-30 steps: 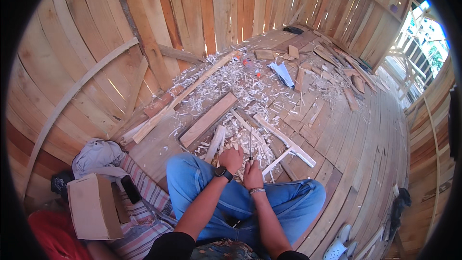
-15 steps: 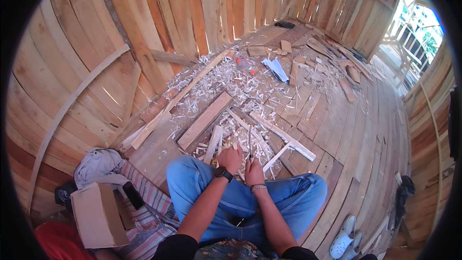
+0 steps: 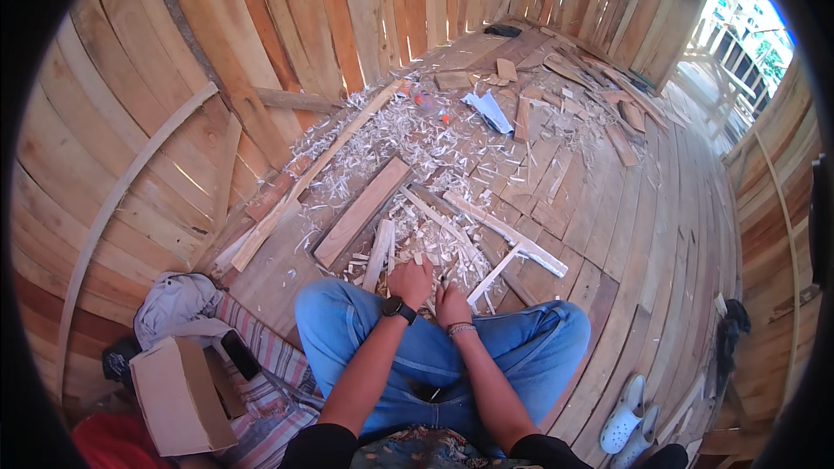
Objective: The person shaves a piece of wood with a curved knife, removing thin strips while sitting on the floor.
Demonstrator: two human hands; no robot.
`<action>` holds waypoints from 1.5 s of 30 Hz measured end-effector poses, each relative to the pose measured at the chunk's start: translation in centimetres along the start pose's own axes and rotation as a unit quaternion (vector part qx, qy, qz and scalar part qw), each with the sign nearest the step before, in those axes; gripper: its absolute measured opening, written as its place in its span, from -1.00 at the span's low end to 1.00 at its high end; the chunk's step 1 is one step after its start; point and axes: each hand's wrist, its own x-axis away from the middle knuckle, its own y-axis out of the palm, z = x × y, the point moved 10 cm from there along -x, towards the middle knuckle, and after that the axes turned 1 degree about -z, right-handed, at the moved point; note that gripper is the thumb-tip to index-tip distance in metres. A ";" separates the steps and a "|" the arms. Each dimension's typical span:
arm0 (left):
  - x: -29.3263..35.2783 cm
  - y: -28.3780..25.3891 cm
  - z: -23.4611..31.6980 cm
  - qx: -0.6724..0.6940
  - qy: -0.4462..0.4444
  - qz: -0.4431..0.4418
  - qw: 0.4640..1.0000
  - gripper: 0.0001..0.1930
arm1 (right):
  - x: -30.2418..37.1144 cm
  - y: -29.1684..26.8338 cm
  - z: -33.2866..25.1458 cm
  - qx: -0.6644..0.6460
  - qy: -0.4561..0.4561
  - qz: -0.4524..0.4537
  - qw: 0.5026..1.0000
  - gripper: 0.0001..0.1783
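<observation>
My left hand (image 3: 410, 282), with a dark watch on its wrist, is closed in front of my lap; what its fingers hold, if anything, is hidden. Just to its right, my right hand (image 3: 453, 306) is closed round a slim knife (image 3: 444, 280), of which only a short bit shows above the fingers. Both hands hover over a heap of pale wood shavings (image 3: 426, 234). Beside my left hand a light wood strip (image 3: 379, 254) lies on the floor, and beyond it a thick reddish board (image 3: 363, 213). A pale T-shaped wood piece (image 3: 519, 247) lies to the right.
A long batten (image 3: 317, 175) runs along the left wall. Offcuts (image 3: 608, 113) and a blue-white sheet (image 3: 489, 111) lie farther back. At lower left are a cardboard box (image 3: 181, 395), a phone (image 3: 240, 354) and a striped cloth (image 3: 269, 391). Light clogs (image 3: 624, 417) sit at lower right.
The knife, upright with its thin blade in sight before, has tipped so that little of it shows. Both hands stay close together, and the view has shifted slightly.
</observation>
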 end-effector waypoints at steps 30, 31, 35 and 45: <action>-0.4 0.2 1.1 -0.003 0.009 0.016 1.000 -0.51 | 0.0 -1.8 0.1 -0.046 0.011 0.016 0.999 -0.66; 0.0 0.3 0.4 -0.002 0.007 0.014 1.000 -0.53 | 0.2 -4.1 -2.4 -0.078 0.001 0.032 0.996 -0.64; -0.2 1.0 0.6 -0.013 0.017 -0.007 1.000 -0.53 | 0.4 -5.1 -1.9 -0.096 -0.002 0.055 0.994 -0.60; 0.0 0.3 1.4 -0.022 0.015 0.025 0.999 -0.48 | 0.1 1.0 2.8 0.004 0.050 -0.052 0.997 -0.55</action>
